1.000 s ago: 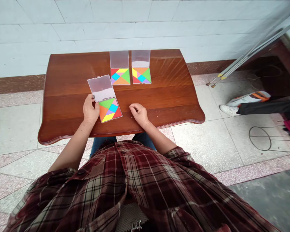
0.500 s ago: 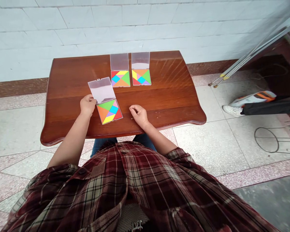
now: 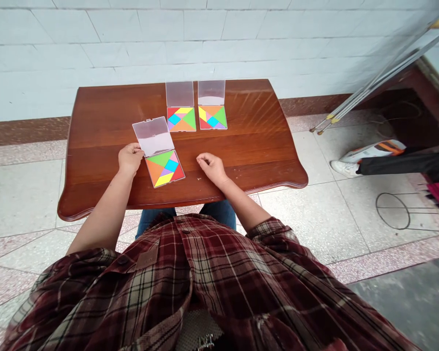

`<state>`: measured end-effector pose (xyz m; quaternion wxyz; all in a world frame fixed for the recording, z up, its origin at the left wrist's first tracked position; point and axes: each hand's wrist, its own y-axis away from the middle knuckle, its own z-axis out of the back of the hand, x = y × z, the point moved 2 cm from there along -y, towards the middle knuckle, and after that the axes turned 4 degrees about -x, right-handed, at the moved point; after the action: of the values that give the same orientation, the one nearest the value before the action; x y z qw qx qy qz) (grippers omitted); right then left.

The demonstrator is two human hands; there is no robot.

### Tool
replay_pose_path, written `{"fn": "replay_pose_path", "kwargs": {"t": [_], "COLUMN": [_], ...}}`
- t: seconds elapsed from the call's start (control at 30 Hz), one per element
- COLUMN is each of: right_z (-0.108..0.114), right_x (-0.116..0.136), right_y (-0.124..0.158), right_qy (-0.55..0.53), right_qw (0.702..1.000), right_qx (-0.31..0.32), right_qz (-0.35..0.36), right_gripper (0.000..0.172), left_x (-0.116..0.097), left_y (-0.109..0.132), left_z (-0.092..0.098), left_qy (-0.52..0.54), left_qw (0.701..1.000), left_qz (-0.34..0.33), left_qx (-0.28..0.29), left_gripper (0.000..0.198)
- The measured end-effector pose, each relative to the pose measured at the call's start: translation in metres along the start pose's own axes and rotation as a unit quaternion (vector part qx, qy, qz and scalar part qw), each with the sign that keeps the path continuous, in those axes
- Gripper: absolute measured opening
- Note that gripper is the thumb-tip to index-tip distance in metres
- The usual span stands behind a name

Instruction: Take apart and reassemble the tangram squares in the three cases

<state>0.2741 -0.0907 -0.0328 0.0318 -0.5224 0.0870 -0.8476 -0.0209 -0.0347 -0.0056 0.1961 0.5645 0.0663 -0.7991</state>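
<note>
Nearest me on the table lies a tangram case (image 3: 165, 168) with its clear lid (image 3: 153, 137) folded back, turned at an angle. Coloured pieces fill its tray in a square. My left hand (image 3: 130, 160) is closed on the left edge of this case, by the hinge; part of the grip is hidden. To the right of the case, my right hand (image 3: 212, 168) rests on the tabletop with fingers curled in, apart from the case, and I see nothing in it. Behind stand two more filled cases, a left one (image 3: 182, 119) and a right one (image 3: 212, 117), lids open toward the wall.
The brown wooden table (image 3: 256, 141) has a curved front edge and stands near a tiled wall (image 3: 241, 44). At right, crutches (image 3: 373, 80) lean near a person's leg and white shoe (image 3: 346, 168). A round wire frame (image 3: 392, 210) is on the floor.
The view has shifted slightly. My right hand has slid a little to the right, away from the near case. My left hand stays at the case's edge, and the cases look unmoved.
</note>
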Motion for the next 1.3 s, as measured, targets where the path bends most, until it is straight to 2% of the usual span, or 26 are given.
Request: {"fn": "replay_pose_path", "kwargs": {"t": [0.07,0.17,0.3,0.43,0.6,0.77,0.93,1.1,1.3], "right_z": [0.013,0.032,0.043,0.041,0.042,0.049,0.057,0.058,0.053], "right_x": [-0.007,-0.02,-0.04,-0.054,-0.057,-0.05,-0.036,-0.023,-0.02], "right_y": [-0.024,-0.064,-0.104,-0.116,-0.115,-0.1,-0.058,-0.012,0.027], "right_qy": [0.058,0.156,0.206,0.21,0.231,0.24,0.306,0.311,0.294], "right_qw": [0.998,0.985,0.974,0.972,0.968,0.967,0.951,0.949,0.952], "right_qx": [-0.016,-0.072,-0.092,-0.096,-0.089,-0.071,-0.032,-0.018,-0.05], "right_qz": [-0.007,-0.002,0.015,0.032,0.03,0.05,0.032,0.054,0.069], "right_gripper": [0.01,0.019,0.016,0.027,0.036,0.027,0.009,0.015,0.021], "left_x": [0.002,0.005,0.004,-0.003,-0.014,-0.018,-0.019,-0.029,-0.044], "left_y": [-0.001,-0.001,0.001,0.004,0.004,-0.017,-0.058,-0.099,-0.131], "left_z": [-0.001,-0.002,-0.002,0.0,0.004,0.004,0.0,-0.007,-0.025], "left_qy": [0.004,0.01,0.019,0.021,0.021,0.022,0.003,-0.004,0.002], "left_qw": [1.0,1.0,1.0,1.0,0.997,0.996,0.994,0.992,0.995], "left_qz": [-0.006,-0.015,-0.014,0.006,0.057,0.055,0.051,0.056,0.046], "left_qx": [-0.003,-0.008,-0.012,-0.014,-0.047,-0.068,-0.095,-0.111,-0.085], "left_gripper": [0.021,0.022,0.024,0.025,0.026,0.023,0.02,0.019,0.022]}}
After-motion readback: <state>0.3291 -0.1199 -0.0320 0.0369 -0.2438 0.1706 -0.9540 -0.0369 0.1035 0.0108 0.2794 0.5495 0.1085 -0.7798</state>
